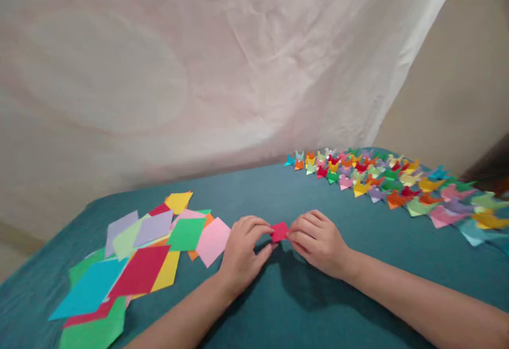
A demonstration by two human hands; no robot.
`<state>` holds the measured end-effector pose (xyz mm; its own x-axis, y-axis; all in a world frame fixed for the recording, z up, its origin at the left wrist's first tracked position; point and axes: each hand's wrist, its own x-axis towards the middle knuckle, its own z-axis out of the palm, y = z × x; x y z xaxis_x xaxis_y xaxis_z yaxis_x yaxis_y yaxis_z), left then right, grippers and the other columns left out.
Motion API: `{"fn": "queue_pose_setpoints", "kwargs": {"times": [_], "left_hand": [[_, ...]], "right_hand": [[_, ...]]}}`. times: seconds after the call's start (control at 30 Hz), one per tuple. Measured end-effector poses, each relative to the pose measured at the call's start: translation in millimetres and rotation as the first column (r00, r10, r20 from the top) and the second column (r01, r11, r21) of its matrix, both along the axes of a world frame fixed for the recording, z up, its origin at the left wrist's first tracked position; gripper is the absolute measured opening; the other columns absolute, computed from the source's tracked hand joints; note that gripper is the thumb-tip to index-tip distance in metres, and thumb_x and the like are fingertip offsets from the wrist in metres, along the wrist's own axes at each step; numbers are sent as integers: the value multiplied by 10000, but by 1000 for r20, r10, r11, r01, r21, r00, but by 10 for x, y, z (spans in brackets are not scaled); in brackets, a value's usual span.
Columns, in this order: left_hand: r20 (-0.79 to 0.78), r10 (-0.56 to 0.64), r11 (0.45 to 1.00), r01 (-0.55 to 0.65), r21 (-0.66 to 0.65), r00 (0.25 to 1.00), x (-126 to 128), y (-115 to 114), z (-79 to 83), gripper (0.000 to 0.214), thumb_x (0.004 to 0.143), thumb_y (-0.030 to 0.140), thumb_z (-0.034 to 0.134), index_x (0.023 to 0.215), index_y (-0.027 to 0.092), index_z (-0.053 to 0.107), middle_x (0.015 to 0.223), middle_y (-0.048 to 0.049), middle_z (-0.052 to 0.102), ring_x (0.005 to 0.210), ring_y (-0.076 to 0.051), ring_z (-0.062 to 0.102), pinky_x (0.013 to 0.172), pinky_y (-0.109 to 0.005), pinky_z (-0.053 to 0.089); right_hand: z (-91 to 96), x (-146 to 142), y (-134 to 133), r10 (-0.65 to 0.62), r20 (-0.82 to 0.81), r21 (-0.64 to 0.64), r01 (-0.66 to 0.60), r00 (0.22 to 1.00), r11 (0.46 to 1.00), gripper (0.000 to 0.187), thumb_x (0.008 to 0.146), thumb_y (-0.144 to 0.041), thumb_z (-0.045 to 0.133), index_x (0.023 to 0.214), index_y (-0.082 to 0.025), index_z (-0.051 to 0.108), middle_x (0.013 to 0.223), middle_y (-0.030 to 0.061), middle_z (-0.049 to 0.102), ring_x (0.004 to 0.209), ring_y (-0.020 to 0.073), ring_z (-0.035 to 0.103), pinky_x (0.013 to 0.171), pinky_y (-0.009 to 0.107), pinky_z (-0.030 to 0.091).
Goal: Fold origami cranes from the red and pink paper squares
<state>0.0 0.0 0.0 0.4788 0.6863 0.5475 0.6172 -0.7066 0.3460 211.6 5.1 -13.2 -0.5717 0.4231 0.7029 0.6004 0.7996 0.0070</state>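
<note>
A small folded piece of red paper (280,231) is held just above the table between my two hands. My left hand (247,248) pinches its left edge between thumb and fingers. On the opposite side, the fingertips of my right hand (318,243) grip the right edge, with the right thumb hidden behind the fingers. The paper looks like a small flat square; its finer folds are too small to make out.
Loose sheets of coloured paper (147,269) lie overlapping on the left of the teal-covered table (246,195). Rows of small folded paper birds (397,199) stand along the right and back. A pale cloth (222,73) hangs behind the table.
</note>
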Motion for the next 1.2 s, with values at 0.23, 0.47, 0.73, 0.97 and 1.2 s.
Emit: {"fn": "queue_pose_setpoints", "kwargs": {"times": [0.23,0.47,0.73,0.97,1.2], "left_hand": [[-252,-63,989,94,113,966,101,115,90,58,842,158,545,880,188,578,909,-16,639,869,-180,560,781,-339,393],[-335,-68,983,120,136,940,110,168,-47,138,896,171,462,811,162,572,835,-32,637,804,-167,573,754,-322,409],[-362,-134,990,142,-5,923,70,137,-50,112,905,175,460,860,166,563,881,-31,632,858,-173,566,803,-328,408],[-354,-173,983,136,-127,919,56,125,-27,124,910,190,449,923,174,572,948,-46,622,881,-184,554,785,-322,423],[-402,-232,971,188,-147,886,15,133,25,201,926,271,440,868,184,612,948,-59,611,881,-187,550,756,-314,432]], "right_hand": [[10,50,33,-30,47,1,30,998,1000,189,887,-149,477,744,-172,600,749,29,604,761,158,512,710,317,355],[-43,39,50,-21,178,-49,30,984,998,215,901,-172,460,714,-170,567,737,26,572,726,162,466,681,322,322],[-92,45,29,-17,139,-255,52,990,966,119,858,-165,509,753,-178,565,783,28,568,755,167,462,677,312,324],[-39,65,10,58,58,-473,-24,997,881,49,835,-194,545,832,-175,591,827,41,575,806,174,496,733,308,368],[-19,79,84,-10,-194,-692,-130,981,710,80,819,-189,588,746,-176,618,821,26,571,806,151,532,733,274,407]]}}
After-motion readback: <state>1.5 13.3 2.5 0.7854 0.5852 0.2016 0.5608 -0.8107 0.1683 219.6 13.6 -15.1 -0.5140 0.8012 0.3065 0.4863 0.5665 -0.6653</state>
